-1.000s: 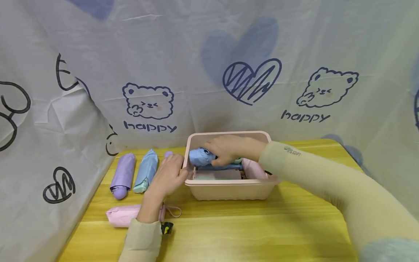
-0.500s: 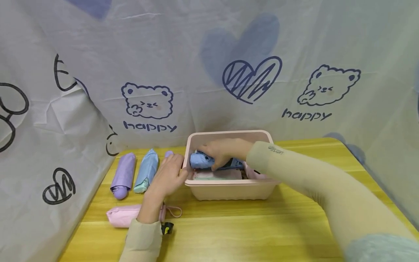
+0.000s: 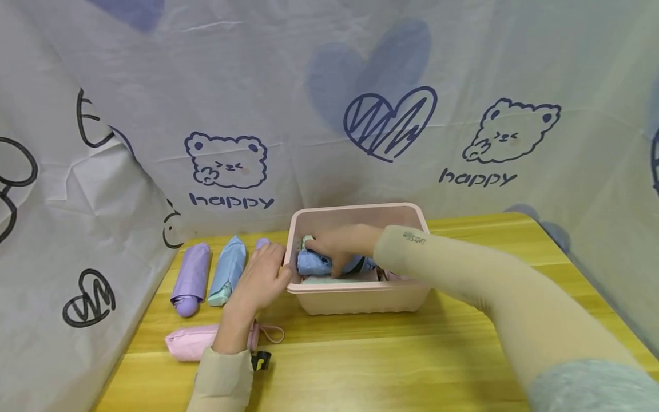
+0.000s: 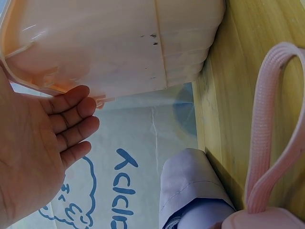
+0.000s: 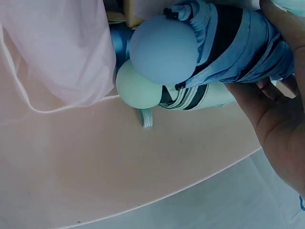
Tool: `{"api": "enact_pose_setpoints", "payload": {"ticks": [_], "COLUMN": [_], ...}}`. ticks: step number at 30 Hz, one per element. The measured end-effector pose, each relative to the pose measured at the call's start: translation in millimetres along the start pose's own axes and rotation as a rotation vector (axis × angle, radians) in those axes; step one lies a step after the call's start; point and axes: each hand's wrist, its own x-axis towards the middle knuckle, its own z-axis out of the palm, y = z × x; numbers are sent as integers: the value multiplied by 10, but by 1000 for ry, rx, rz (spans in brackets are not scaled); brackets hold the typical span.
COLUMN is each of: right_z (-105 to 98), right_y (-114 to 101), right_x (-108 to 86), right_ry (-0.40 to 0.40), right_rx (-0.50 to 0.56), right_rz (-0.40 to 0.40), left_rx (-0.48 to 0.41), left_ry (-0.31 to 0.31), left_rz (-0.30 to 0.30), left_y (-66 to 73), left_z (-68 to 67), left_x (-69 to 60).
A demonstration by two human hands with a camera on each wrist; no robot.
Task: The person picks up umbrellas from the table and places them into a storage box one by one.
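Observation:
Inside the pink plastic bin (image 3: pixel 360 300), my right hand (image 3: pixel 340 243) grips a blue folded umbrella (image 3: pixel 312 264). Its round blue handle (image 5: pixel 164 50) points toward the bin's right side. A pale green umbrella (image 5: pixel 138 86) lies against it, and a pink one (image 5: pixel 62 52) lies at the bin's right end; both are partly hidden. My left hand (image 3: pixel 261 280) touches the bin's left rim, its fingers (image 4: pixel 76 121) extended along the outside wall and holding nothing. Beneath that wrist lies a pink folded umbrella (image 3: pixel 193 342) with a looped strap (image 4: pixel 264 109).
Left of the bin, a purple umbrella (image 3: pixel 191 277) and a light blue one (image 3: pixel 228 269) lie side by side on the wooden table (image 3: pixel 360 366). Another purple umbrella (image 3: pixel 262 242) is mostly behind my left hand. A patterned white cloth (image 3: pixel 309 126) hangs behind the table.
My right hand has lowered the blue umbrella and brought it toward the bin's near side, uncovering something pale green behind it. The left hand has stayed at the rim.

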Motion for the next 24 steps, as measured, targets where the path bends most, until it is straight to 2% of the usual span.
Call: {"api": "enact_pose_setpoints", "payload": {"ticks": [8, 17, 24], "right_z": [37, 29, 49], "right_y": [37, 11, 41], "right_x": [36, 43, 68], "right_ry": [20, 7, 7], "right_rx": [-59, -22, -93], "right_rz": [-1, -7, 11], "left_rx": [-9, -20, -15], "left_ry": [6, 8, 10], "left_rz": [5, -7, -12], "left_y": [4, -12, -7], "left_z": [19, 30, 19], "left_x": [25, -9, 5]}}
